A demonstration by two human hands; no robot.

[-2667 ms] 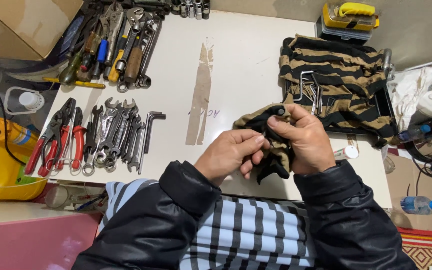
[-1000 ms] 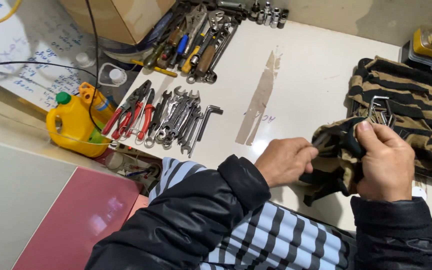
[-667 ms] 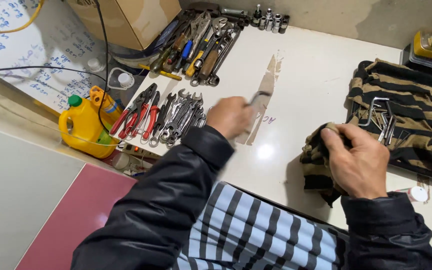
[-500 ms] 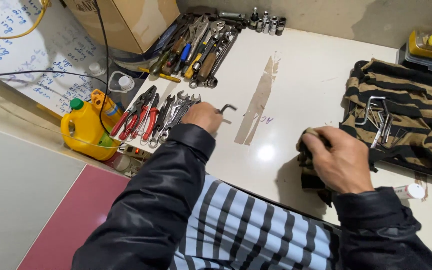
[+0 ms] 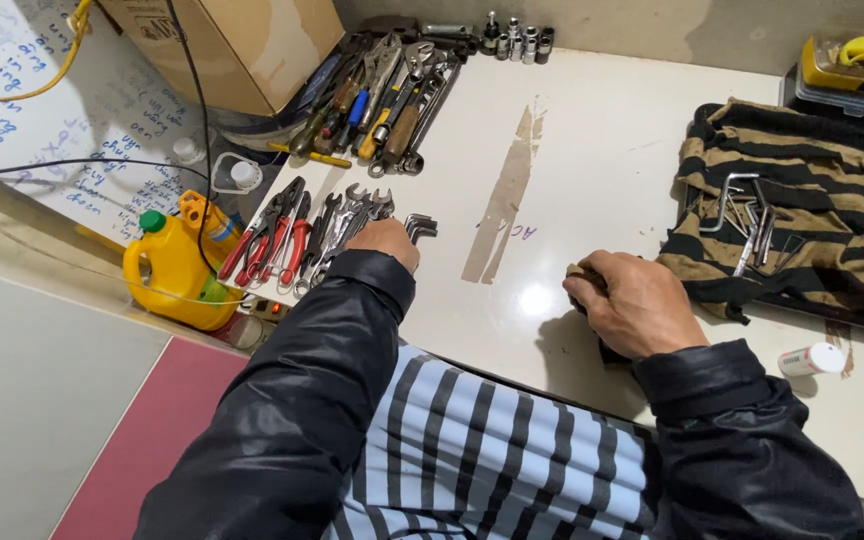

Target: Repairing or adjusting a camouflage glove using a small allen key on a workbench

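- The left hand point(image 5: 384, 240) rests on the white table point(image 5: 612, 130) at the right end of the row of spanners point(image 5: 347, 225), knuckles up and fingers curled down onto the bent hex keys point(image 5: 418, 227); whether it pinches one, I cannot tell.
- The hex keys lie just beside the spanners, short bent ends showing past the fingers and turned toward the right; their long shafts are hidden under the hand.
- The right hand point(image 5: 637, 305) is pressed together around a bunched striped cloth point(image 5: 802, 200), low on the table.
- More hex keys point(image 5: 747, 215) lie on the spread part of the cloth, long axes running roughly away from the person.
- Red-handled pliers point(image 5: 267, 240) lie left of the spanners.
- A yellow jug point(image 5: 167, 275) with a green cap stands off the table's left edge.
- A brown cardboard box point(image 5: 242, 45) sits at the upper left.
- A small white tube point(image 5: 810, 360) lies near the right sleeve.
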